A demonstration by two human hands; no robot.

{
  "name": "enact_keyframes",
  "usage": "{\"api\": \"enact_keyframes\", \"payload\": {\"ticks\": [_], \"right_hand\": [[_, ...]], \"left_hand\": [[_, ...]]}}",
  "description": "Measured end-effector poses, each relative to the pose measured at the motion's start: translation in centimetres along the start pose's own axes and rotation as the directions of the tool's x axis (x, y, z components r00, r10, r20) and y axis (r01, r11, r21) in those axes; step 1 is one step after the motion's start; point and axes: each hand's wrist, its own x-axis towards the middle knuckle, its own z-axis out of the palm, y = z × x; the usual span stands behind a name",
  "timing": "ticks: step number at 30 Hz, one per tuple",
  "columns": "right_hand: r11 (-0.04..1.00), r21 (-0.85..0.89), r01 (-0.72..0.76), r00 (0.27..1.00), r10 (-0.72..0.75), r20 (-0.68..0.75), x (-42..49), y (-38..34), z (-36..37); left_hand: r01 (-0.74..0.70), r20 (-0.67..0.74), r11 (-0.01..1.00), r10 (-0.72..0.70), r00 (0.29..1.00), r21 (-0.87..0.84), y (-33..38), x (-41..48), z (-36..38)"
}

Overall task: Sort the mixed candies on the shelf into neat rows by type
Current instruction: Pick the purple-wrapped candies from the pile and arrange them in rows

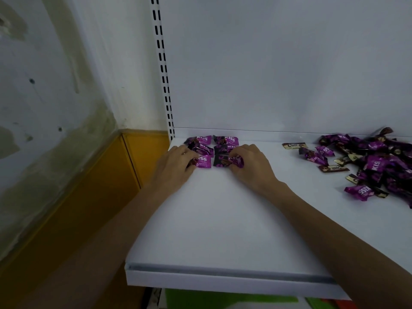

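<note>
Purple "Kiss" candies lie in two short columns at the back left of the white shelf (223,219), near the rear wall. My left hand (176,166) rests with its fingertips on the front candy of the left column (204,162). Fingers of my right hand (249,163) pinch the front candy of the right column (227,161). Behind these lie more purple candies (226,140). A mixed pile of purple and brown-gold candies (376,161) sits at the right of the shelf.
A slotted white upright (163,70) stands at the shelf's back left corner. The shelf's front lip (223,279) runs across the bottom. A lone "Choco" candy (294,145) lies left of the pile. A stained wall and orange skirting are at the left.
</note>
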Motion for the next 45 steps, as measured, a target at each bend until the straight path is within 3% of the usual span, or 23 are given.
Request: {"api": "enact_keyframes", "payload": {"ticks": [6,11,18,24,31,34,39,45], "right_hand": [[0.998,0.055,-0.023,0.998,0.027,-0.058,-0.3,0.9,-1.4],[0.995,0.05,-0.092,0.991,0.096,-0.089,-1.3,4.8,-4.8],[0.981,0.053,-0.188,0.956,0.195,-0.22,-4.9,14.2,-11.9],[0.962,-0.017,-0.273,0.941,0.263,-0.214,-10.5,23.3,-18.8],[0.95,-0.073,-0.302,0.94,0.285,-0.19,-14.1,30.3,-22.2],[0.968,-0.078,-0.24,0.969,0.235,-0.073,-14.6,31.7,-22.3],[0.984,0.066,-0.164,0.986,0.166,-0.03,-14.5,32.9,-23.2],[1.0,0.001,-0.006,0.994,0.006,0.109,-14.0,34.5,-22.8]], "left_hand": [[-0.021,-0.032,0.999,0.019,0.999,-0.046,1.3,0.5,-0.6],[-0.071,0.031,0.992,0.074,0.997,-0.101,5.8,2.3,-0.2],[-0.207,0.057,0.965,0.218,0.974,-0.161,17.3,4.8,2.5],[-0.275,0.073,0.926,0.302,0.95,-0.257,29.2,6.7,6.7],[-0.101,0.168,0.973,0.137,0.976,-0.208,35.4,9.5,11.2],[-0.024,0.2,0.981,0.063,0.978,-0.193,36.5,10.2,12.1],[0.035,0.184,0.985,-0.003,0.983,-0.171,37.7,10.6,12.2],[0.018,0.077,0.976,-0.001,0.997,-0.216,38.2,10.6,12.1]]}}
